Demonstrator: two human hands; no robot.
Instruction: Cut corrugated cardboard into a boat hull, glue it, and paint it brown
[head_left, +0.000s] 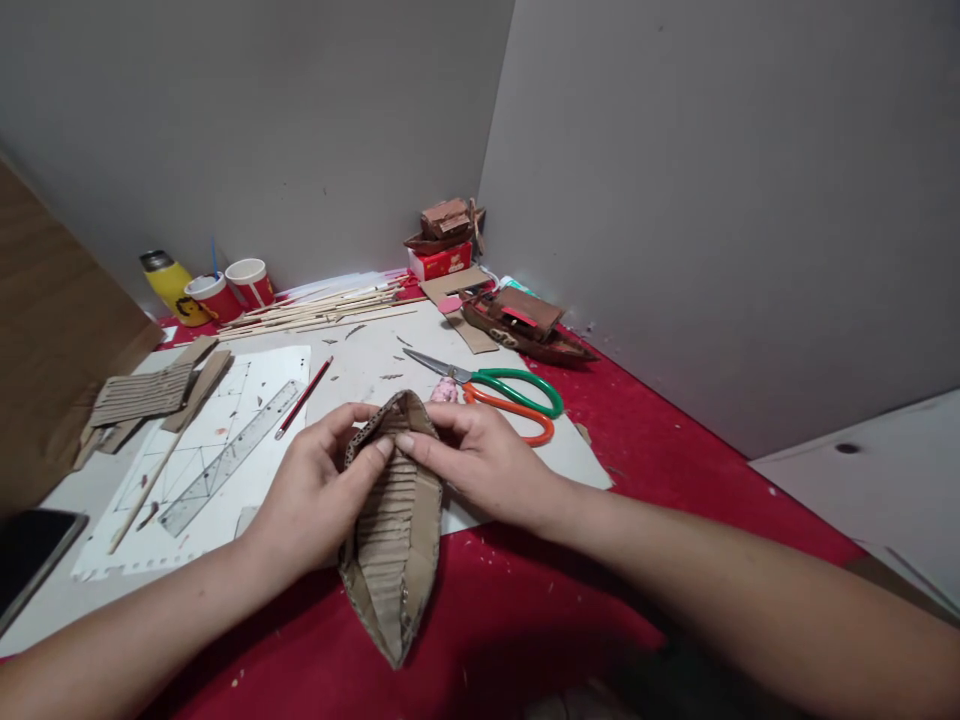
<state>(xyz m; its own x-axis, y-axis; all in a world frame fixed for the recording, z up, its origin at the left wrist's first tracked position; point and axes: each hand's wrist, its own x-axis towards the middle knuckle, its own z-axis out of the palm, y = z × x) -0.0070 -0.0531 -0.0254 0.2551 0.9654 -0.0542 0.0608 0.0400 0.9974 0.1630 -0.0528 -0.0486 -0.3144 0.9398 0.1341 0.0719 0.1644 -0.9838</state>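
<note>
Scissors behind hull; free cloth rightward

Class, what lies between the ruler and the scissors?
Head view: a red pencil beside the ruler, then the tip of the cardboard boat, held by the left hand and right hand.

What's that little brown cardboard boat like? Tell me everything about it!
The brown corrugated cardboard boat hull is long and narrow, pointed at both ends, with an open top and a ribbed floor inside. Its thin side walls curve together at each tip. It lies lengthwise over the red tablecloth, near tip toward the camera. The left hand and right hand pinch its far end.
</note>
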